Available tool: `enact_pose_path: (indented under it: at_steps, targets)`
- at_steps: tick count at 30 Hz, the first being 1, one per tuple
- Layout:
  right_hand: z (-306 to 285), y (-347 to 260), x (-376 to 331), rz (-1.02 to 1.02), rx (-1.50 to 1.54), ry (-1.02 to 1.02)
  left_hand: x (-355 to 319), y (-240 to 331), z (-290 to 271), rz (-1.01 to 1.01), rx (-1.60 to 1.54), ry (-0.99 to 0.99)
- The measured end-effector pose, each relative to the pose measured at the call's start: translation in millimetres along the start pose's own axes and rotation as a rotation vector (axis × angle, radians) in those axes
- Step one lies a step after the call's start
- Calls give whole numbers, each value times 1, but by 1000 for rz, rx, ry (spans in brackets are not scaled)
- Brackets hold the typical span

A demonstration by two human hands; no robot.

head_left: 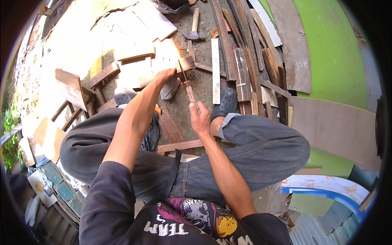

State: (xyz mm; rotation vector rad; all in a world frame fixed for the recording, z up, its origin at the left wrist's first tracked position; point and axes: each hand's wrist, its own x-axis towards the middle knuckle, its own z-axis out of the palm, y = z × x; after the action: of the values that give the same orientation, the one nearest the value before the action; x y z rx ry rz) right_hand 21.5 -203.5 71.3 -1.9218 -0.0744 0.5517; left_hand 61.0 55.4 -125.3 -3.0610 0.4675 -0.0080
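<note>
I am squatting over a ground littered with wood. My right hand (200,118) grips the wooden handle of a thin, long-bladed tool (185,81), seen edge-on and pointing away from me. My left hand (165,75) reaches forward and presses on a small brown wood piece (187,63) at the blade's far end, beside a pale board (136,71). What kind of blade it is I cannot tell. My dark clogs (226,102) stand on either side of the tool.
A hammer (194,26) lies further ahead. Long planks (241,53) are piled at the upper right, with a pale strip (215,69) beside them. A green curved panel (335,53) stands to the right. Wood offcuts (73,87) lie to the left.
</note>
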Motion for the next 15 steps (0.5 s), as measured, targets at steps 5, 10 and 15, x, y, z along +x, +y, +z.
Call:
enact_pose_path:
  at_steps: [5, 10, 15]
  targets:
    - [0, -4, 0, -29, -8, 6, 7, -2, 14, 7, -41, -22]
    - [-3, -12, -2, -4, -49, -39, 8, 4, 36, 1, -100, -51]
    - [-1, -11, -1, -13, -32, -47, 2, 22, 51, 13, -156, -100]
